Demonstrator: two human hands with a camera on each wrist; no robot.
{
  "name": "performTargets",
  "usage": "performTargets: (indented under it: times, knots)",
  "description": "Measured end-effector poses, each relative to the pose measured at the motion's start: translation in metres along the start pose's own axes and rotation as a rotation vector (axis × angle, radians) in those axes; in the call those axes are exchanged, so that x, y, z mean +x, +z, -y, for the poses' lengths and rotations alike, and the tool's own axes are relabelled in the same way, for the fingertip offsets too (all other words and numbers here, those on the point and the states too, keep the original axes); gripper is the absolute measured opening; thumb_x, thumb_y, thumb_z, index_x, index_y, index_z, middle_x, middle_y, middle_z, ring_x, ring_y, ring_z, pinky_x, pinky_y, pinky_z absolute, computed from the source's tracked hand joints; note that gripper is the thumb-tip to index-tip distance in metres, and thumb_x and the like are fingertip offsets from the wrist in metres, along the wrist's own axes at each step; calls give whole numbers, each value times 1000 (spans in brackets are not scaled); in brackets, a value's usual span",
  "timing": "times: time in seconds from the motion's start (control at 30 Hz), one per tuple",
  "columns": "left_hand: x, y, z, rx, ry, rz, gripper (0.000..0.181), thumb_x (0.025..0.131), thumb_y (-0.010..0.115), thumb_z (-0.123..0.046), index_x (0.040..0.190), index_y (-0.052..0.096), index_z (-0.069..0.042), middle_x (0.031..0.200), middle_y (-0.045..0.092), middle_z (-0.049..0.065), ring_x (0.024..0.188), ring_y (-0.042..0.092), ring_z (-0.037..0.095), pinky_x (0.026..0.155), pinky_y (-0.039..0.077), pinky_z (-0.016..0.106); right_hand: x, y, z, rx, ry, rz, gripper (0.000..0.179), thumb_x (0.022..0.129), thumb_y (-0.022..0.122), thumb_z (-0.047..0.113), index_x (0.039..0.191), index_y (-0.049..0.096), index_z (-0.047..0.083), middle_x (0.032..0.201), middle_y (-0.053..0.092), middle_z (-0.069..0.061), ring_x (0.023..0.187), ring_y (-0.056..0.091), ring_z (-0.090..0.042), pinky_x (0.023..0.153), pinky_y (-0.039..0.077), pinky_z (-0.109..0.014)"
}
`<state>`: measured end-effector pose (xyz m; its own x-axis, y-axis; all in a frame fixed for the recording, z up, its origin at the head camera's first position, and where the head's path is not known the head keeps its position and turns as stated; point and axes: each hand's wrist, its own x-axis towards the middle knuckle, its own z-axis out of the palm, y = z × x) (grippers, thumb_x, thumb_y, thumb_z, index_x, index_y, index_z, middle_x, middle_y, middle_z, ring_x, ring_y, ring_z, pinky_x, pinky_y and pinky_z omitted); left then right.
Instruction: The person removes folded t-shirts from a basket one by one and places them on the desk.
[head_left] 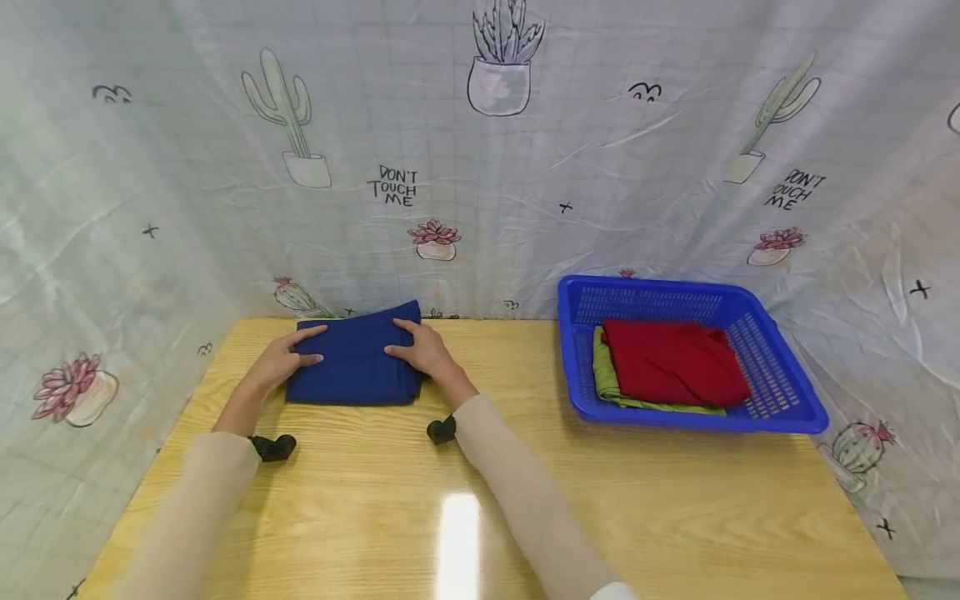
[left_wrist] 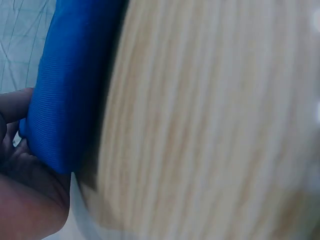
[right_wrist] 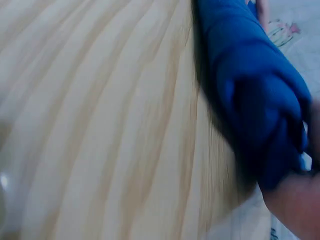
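Note:
A folded dark blue cloth [head_left: 352, 362] lies near the back left of the wooden table, its upper right corner raised. My left hand [head_left: 281, 361] holds its left end, fingers reaching over the top. At the right end, my right hand [head_left: 427, 348] grips the fabric, with thumb and fingers over that edge. In the left wrist view the thick blue fold [left_wrist: 70, 90] rests against the left hand [left_wrist: 35, 195]. The right wrist view has the rolled-looking layers of the cloth [right_wrist: 250, 65] beside part of the right hand [right_wrist: 295, 202]; the fingers there are mostly cut off.
A blue plastic basket [head_left: 573, 367] stands at the back right of the table [head_left: 510, 467]. Inside it, a red folded cloth [head_left: 675, 362] lies on a yellow-green one [head_left: 606, 371]. A cactus-printed curtain [head_left: 510, 167] hangs behind and at both sides.

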<state>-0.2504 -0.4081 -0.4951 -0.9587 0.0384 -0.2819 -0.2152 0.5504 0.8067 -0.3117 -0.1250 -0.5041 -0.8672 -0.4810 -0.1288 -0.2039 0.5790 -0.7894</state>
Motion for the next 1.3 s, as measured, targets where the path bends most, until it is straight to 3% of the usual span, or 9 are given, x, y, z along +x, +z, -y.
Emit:
performTargets:
  times: [0.17, 0.3, 0.43, 0.57, 0.67, 0.87, 1.03, 1.17, 1.3]
  knots:
    - [-3, 8, -2, -34, -22, -65, 69, 102, 64, -20, 162, 30, -16, 168, 0, 24, 150, 10, 54, 116, 23, 66, -27, -21, -13, -52, -115, 56, 64, 104, 58, 41, 160, 35, 23, 158, 40, -13, 142, 43, -29, 112, 41, -44]
    - [-11, 21, -8, -4, 17, -147, 58, 104, 59, -12, 158, 38, -11, 166, 10, 28, 148, 15, 54, 114, 28, 66, -64, -39, -18, -110, -190, 78, 63, 105, 58, 34, 161, 33, 22, 158, 37, -17, 140, 42, -31, 109, 44, -47]
    - [-15, 38, -18, 235, 112, -272, 46, 102, 56, -1, 147, 52, -1, 155, 28, 39, 144, 22, 58, 112, 28, 70, -99, -53, -27, -137, -264, 94, 59, 104, 61, 22, 159, 39, 17, 159, 35, -19, 143, 40, -33, 110, 43, -51]
    - [-21, 53, -35, 565, 124, -438, 44, 99, 61, -4, 142, 54, 1, 153, 22, 42, 130, 27, 68, 93, 40, 74, -130, -68, -31, -151, -353, 105, 56, 103, 61, 16, 156, 43, 12, 156, 39, -18, 141, 42, -33, 110, 43, -51]
    - [-27, 67, -53, 686, 121, -490, 48, 98, 66, -9, 144, 52, -4, 157, 15, 37, 130, 26, 66, 86, 42, 74, -152, -82, -30, -180, -402, 107, 55, 104, 61, 16, 156, 44, 14, 156, 41, -15, 144, 40, -30, 112, 40, -51]
    - [-36, 103, -96, 746, 303, -416, 50, 99, 68, -15, 147, 54, -10, 156, 27, 32, 134, 32, 59, 93, 40, 73, -188, -116, -31, -249, -438, 72, 55, 104, 61, 19, 156, 43, 18, 158, 40, -9, 146, 38, -28, 113, 40, -50]
    - [-43, 132, -128, 788, 470, -351, 48, 98, 69, -14, 145, 58, -12, 155, 38, 25, 132, 42, 53, 92, 46, 68, -199, -149, -34, -307, -430, 20, 54, 105, 60, 19, 156, 43, 15, 156, 44, -10, 141, 46, -28, 106, 47, -48]
    - [-48, 156, -152, 782, 581, -325, 46, 99, 67, -12, 144, 58, -10, 151, 46, 20, 131, 46, 47, 92, 49, 63, -203, -176, -35, -366, -409, -24, 53, 103, 62, 14, 153, 46, 9, 144, 56, -14, 111, 64, -29, 88, 55, -46]
    - [-52, 178, -178, 746, 676, -308, 48, 99, 66, -11, 146, 55, -8, 148, 52, 14, 131, 49, 41, 96, 49, 60, -209, -203, -35, -437, -355, -45, 54, 101, 63, 10, 152, 47, 6, 140, 60, -13, 84, 61, -23, 78, 51, -44]
